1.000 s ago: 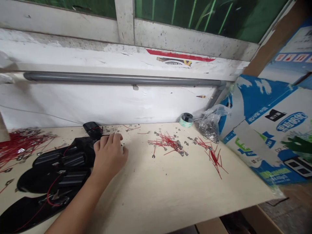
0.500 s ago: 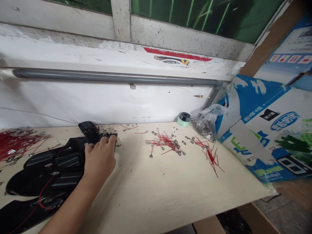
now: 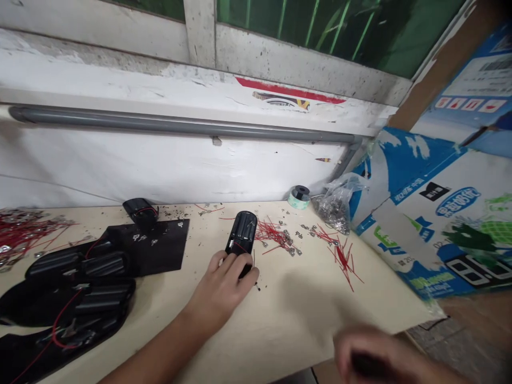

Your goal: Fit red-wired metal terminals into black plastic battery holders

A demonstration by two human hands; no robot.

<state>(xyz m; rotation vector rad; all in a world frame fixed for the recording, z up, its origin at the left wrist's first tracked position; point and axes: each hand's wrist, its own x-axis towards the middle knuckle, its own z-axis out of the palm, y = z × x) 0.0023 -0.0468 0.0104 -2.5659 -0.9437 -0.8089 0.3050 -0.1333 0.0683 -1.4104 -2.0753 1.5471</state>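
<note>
A black plastic housing point(image 3: 244, 229) with a thin red wire stands out beyond the fingers of my left hand point(image 3: 228, 282), which is closed on its near end over the middle of the table. At the lower right, my right hand point(image 3: 372, 354) is smeared by motion; a dark patch shows at its fingers, too blurred to make out. Just right of the housing lies a pile of red wires with small metal tabs point(image 3: 276, 234). Several more black housings with red wires point(image 3: 104, 298) lie at the left, beside a flat black sheet point(image 3: 164, 245) bearing a few metal tabs.
A larger heap of red wires point(image 3: 24, 229) is at the far left. Toward the back right are a tape roll point(image 3: 299, 198), a clear bag of metal parts point(image 3: 336, 208) and a smaller wire bunch point(image 3: 344, 261). A blue and white carton point(image 3: 440, 213) borders the table's right side.
My left hand has moved right from the black sheet and now holds a black housing at the table's middle. My right hand has come into view at the lower right.
</note>
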